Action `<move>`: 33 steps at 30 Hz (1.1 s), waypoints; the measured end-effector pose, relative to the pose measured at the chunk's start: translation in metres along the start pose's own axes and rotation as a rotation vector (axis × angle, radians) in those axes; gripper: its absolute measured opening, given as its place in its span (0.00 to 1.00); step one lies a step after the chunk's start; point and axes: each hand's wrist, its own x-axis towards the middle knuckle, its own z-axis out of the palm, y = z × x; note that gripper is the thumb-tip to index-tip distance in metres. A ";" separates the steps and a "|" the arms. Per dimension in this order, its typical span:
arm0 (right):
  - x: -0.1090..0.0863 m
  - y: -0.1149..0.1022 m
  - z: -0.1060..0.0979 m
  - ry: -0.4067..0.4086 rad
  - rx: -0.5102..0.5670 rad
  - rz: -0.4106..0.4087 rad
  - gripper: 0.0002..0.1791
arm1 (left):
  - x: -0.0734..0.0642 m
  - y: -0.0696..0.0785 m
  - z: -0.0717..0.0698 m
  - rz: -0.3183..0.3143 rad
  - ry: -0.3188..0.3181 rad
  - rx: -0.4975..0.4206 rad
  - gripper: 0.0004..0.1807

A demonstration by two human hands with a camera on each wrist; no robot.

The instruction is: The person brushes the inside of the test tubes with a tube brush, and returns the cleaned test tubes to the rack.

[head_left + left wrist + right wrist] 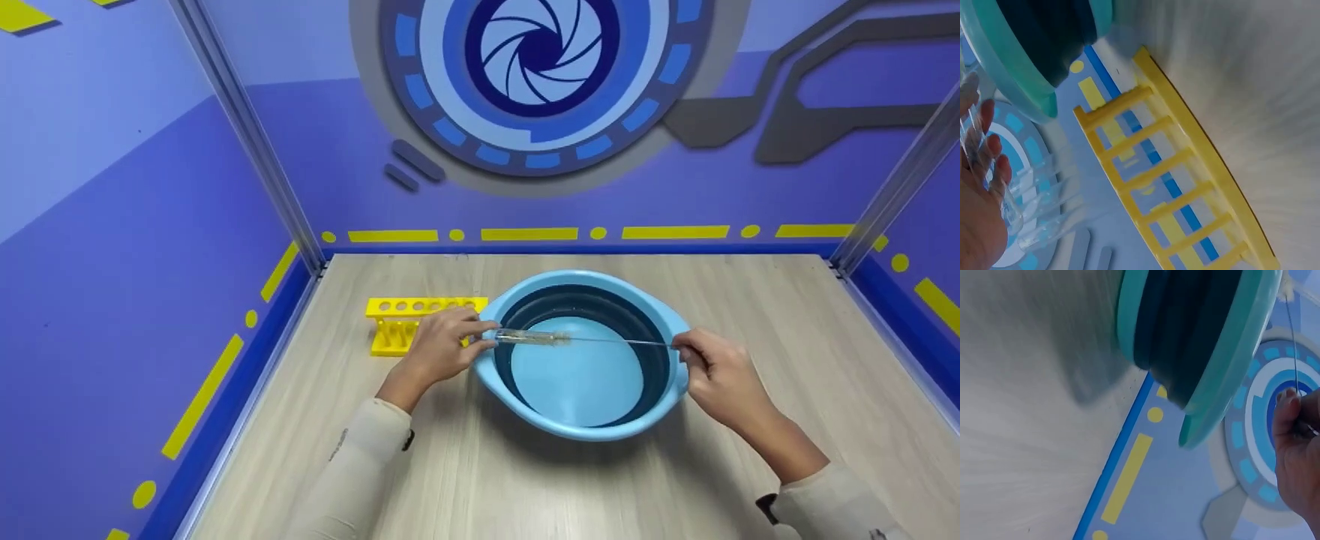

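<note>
Over the light-blue basin [585,433], my left hand [442,346] holds a clear glass test tube [517,337] lying nearly level, its mouth toward the right. My right hand [721,379] pinches the end of the thin wire handle of a test tube brush [630,342] at the basin's right rim. The pale bristles sit at the tube's mouth, in line with it. In the left wrist view the fingers [995,149] curl along the clear glass. The right wrist view shows thumb and forefinger meeting on the wire [1292,343].
A yellow test tube rack [386,349] stands left of the basin, partly hidden behind my left hand. Faint clear tube shapes [1044,208] show beside the rack in the left wrist view. The wooden tabletop [772,322] ends at blue printed walls [315,165] at the back and sides.
</note>
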 end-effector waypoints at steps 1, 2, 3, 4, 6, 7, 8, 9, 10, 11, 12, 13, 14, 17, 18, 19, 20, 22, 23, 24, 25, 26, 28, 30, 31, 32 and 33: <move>0.001 -0.002 0.001 0.013 -0.005 0.008 0.14 | 0.001 0.001 0.000 0.007 0.006 0.006 0.16; 0.002 -0.003 0.002 0.026 -0.009 0.023 0.14 | 0.002 0.002 0.001 0.008 0.014 0.007 0.16; 0.002 -0.004 0.004 0.036 -0.015 0.040 0.13 | 0.003 0.003 0.001 0.007 0.021 0.003 0.16; 0.002 -0.005 0.005 0.042 -0.023 0.056 0.12 | 0.003 0.004 0.002 0.006 0.027 -0.002 0.16; 0.002 -0.006 0.008 0.050 -0.057 0.074 0.11 | 0.003 0.006 0.004 0.013 0.034 -0.006 0.16; 0.002 -0.005 0.009 0.051 -0.081 0.074 0.10 | 0.003 0.006 0.005 0.015 0.037 -0.005 0.16; 0.001 -0.005 0.011 0.054 -0.104 0.071 0.09 | 0.002 0.007 0.006 0.015 0.037 -0.006 0.16; 0.001 -0.004 0.013 0.058 -0.126 0.063 0.09 | 0.002 0.007 0.007 0.013 0.034 -0.005 0.17; 0.001 -0.003 0.015 0.063 -0.144 0.051 0.08 | 0.001 0.008 0.007 0.010 0.032 -0.005 0.17; 0.001 -0.002 0.017 0.066 -0.159 0.040 0.08 | 0.001 0.008 0.008 0.010 0.031 -0.004 0.17; 0.001 -0.002 0.018 0.068 -0.173 0.028 0.07 | 0.000 0.008 0.008 0.007 0.029 -0.001 0.18; 0.000 -0.001 0.020 0.068 -0.181 0.019 0.07 | 0.000 0.008 0.008 0.001 0.027 -0.001 0.18; 0.000 0.000 0.020 0.067 -0.189 0.009 0.07 | 0.000 0.008 0.007 -0.002 0.024 0.001 0.18; 0.000 0.002 0.020 0.049 -0.198 -0.020 0.07 | 0.001 0.008 0.005 -0.004 0.019 0.016 0.19; 0.000 0.003 0.020 0.042 -0.199 -0.032 0.08 | 0.002 0.008 0.005 -0.006 0.017 0.022 0.19; 0.000 0.003 0.020 0.036 -0.198 -0.044 0.08 | 0.002 0.007 0.004 -0.009 0.017 0.026 0.19; 0.000 0.004 0.020 0.030 -0.197 -0.055 0.08 | 0.002 0.007 0.004 -0.010 0.019 0.029 0.19; 0.000 0.004 0.020 0.028 -0.185 -0.068 0.09 | 0.001 0.006 0.004 -0.011 0.021 0.029 0.19; 0.001 0.003 0.020 0.033 -0.176 -0.071 0.10 | 0.001 0.006 0.004 -0.013 0.021 0.029 0.19; 0.001 0.003 0.020 0.041 -0.166 -0.072 0.10 | 0.001 0.006 0.004 -0.013 0.020 0.027 0.19; 0.002 0.003 0.020 0.050 -0.156 -0.072 0.11 | 0.002 0.006 0.004 -0.013 0.021 0.025 0.19; 0.003 0.002 0.020 0.058 -0.145 -0.070 0.11 | 0.002 0.006 0.004 -0.013 0.023 0.022 0.19; 0.007 0.000 0.020 0.067 -0.120 -0.062 0.11 | 0.003 0.006 0.003 -0.010 0.028 0.017 0.18; 0.010 -0.003 0.020 0.061 -0.103 -0.049 0.10 | 0.005 0.007 0.004 -0.004 0.034 0.015 0.17; 0.011 -0.005 0.020 0.055 -0.093 -0.043 0.10 | 0.005 0.007 0.004 -0.001 0.036 0.013 0.17; 0.012 -0.006 0.020 0.048 -0.083 -0.032 0.10 | 0.006 0.008 0.004 -0.002 0.037 0.014 0.16; 0.013 -0.008 0.020 0.042 -0.076 -0.023 0.10 | 0.006 0.009 0.004 -0.005 0.036 0.016 0.16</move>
